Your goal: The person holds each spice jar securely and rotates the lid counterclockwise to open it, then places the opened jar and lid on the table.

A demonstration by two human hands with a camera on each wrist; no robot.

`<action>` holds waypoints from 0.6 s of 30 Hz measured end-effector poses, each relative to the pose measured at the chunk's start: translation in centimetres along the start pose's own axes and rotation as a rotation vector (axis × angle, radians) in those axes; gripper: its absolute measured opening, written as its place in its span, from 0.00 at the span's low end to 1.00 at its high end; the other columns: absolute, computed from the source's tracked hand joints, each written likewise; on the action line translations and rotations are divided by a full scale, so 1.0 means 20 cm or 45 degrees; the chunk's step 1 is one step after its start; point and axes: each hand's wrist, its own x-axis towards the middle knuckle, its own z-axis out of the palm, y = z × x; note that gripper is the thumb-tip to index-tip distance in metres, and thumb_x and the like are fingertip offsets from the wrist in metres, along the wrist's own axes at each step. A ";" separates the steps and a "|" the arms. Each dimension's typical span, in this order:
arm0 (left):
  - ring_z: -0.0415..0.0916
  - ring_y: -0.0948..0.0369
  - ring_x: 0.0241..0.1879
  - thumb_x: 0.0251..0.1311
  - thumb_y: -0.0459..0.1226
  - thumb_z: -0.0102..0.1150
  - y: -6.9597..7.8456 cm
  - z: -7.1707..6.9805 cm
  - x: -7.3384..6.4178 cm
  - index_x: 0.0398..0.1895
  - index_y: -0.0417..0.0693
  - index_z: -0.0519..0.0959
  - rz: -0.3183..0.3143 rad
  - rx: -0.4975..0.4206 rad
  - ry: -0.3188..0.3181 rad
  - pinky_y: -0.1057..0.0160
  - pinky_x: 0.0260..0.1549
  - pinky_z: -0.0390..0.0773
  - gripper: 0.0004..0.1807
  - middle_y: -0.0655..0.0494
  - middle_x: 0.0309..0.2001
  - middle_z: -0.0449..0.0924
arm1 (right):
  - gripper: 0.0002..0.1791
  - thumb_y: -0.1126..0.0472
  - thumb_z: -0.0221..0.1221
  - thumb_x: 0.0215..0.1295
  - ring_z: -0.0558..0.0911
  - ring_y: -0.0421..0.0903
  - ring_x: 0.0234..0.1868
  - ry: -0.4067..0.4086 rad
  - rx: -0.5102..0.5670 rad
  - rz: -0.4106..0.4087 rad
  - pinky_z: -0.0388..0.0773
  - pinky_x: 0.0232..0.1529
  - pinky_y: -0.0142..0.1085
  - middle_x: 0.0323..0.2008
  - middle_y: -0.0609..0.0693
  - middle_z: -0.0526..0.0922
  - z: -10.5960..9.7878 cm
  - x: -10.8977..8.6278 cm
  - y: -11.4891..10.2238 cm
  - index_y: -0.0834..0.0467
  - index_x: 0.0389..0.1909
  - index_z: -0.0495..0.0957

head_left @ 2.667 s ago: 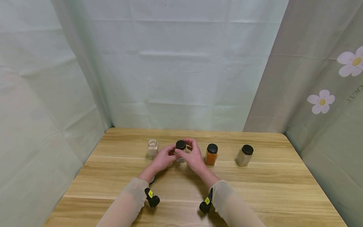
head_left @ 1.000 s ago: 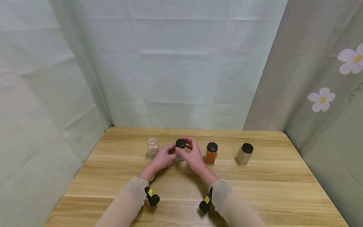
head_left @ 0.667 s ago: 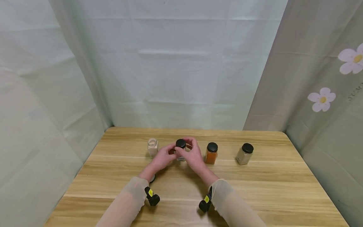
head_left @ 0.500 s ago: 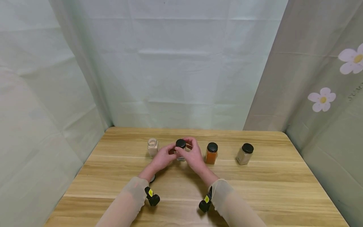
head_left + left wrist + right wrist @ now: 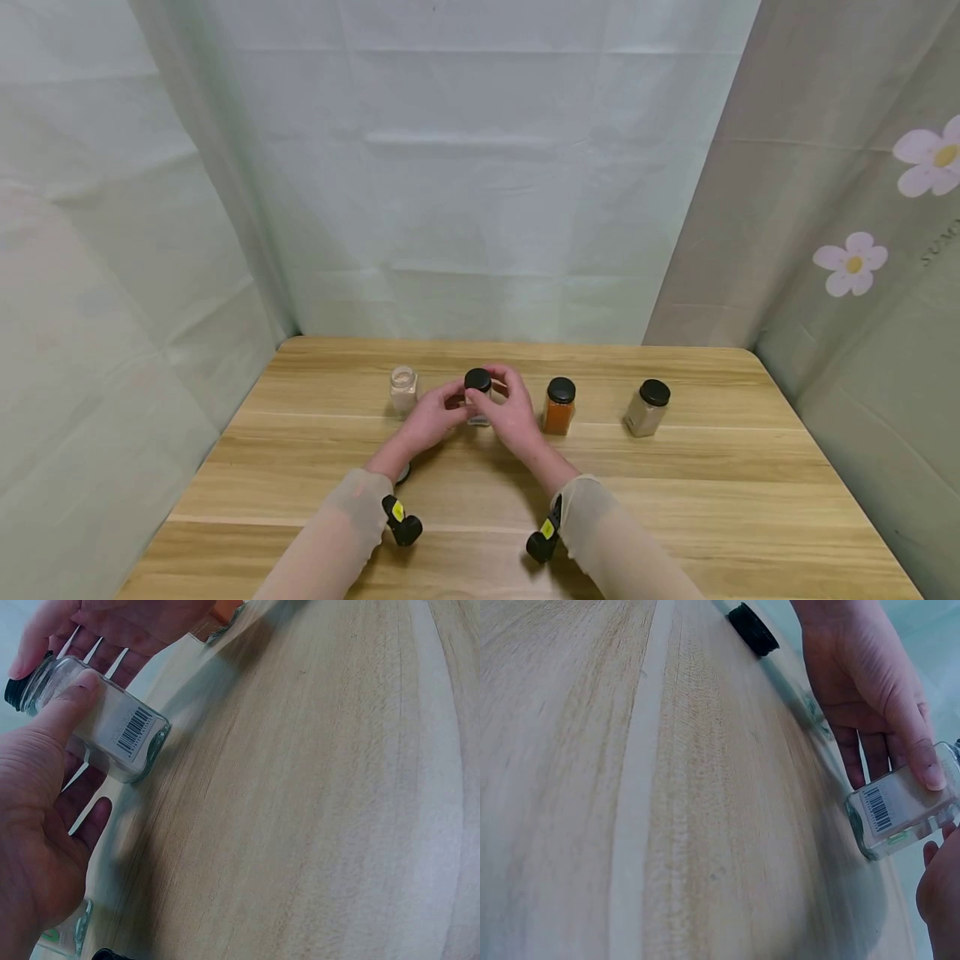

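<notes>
A glass spice jar [image 5: 478,420] with a black screw lid [image 5: 477,380] stands at the middle of the group, between both hands. My left hand [image 5: 430,418] grips the jar's body, thumb across its front and fingers behind. My right hand [image 5: 516,414] holds the lid from the other side, its thumb at the near edge. A barcode label [image 5: 133,733] faces me on the jar in the left wrist view. Close beyond the left hand is a lidless jar [image 5: 403,395] of pale contents. A loose black lid [image 5: 753,630], partly hidden by the left wrist in the head view, lies on the table.
To the right stand a capped jar of orange spice [image 5: 558,416] and, farther over, a capped jar of beige contents [image 5: 644,415]. They share a wooden table [image 5: 712,517]. Pale curtains [image 5: 480,192] hang behind it and at both sides.
Both hands keep nearly the same hold on the jar and its lid. Since the earliest frame the head view has shifted slightly; the other jars stay in place.
</notes>
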 end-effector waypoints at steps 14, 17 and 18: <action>0.78 0.55 0.58 0.65 0.44 0.69 0.01 0.00 0.00 0.67 0.56 0.78 0.008 0.040 -0.001 0.51 0.57 0.77 0.27 0.54 0.56 0.83 | 0.22 0.65 0.64 0.71 0.70 0.61 0.65 -0.044 -0.039 -0.055 0.63 0.67 0.63 0.62 0.63 0.73 -0.01 -0.01 -0.02 0.65 0.63 0.76; 0.79 0.55 0.57 0.66 0.44 0.69 0.00 0.00 0.00 0.68 0.55 0.78 0.024 0.044 -0.001 0.51 0.57 0.77 0.27 0.54 0.55 0.83 | 0.22 0.65 0.63 0.72 0.70 0.63 0.66 -0.056 -0.044 -0.035 0.65 0.67 0.62 0.63 0.63 0.72 -0.01 -0.01 -0.02 0.63 0.64 0.76; 0.79 0.55 0.57 0.66 0.44 0.69 0.00 0.00 0.00 0.68 0.55 0.78 0.027 0.045 -0.002 0.51 0.57 0.77 0.27 0.54 0.55 0.83 | 0.22 0.64 0.62 0.72 0.70 0.64 0.66 -0.057 -0.044 -0.026 0.66 0.66 0.62 0.64 0.63 0.72 -0.01 -0.01 -0.01 0.63 0.64 0.75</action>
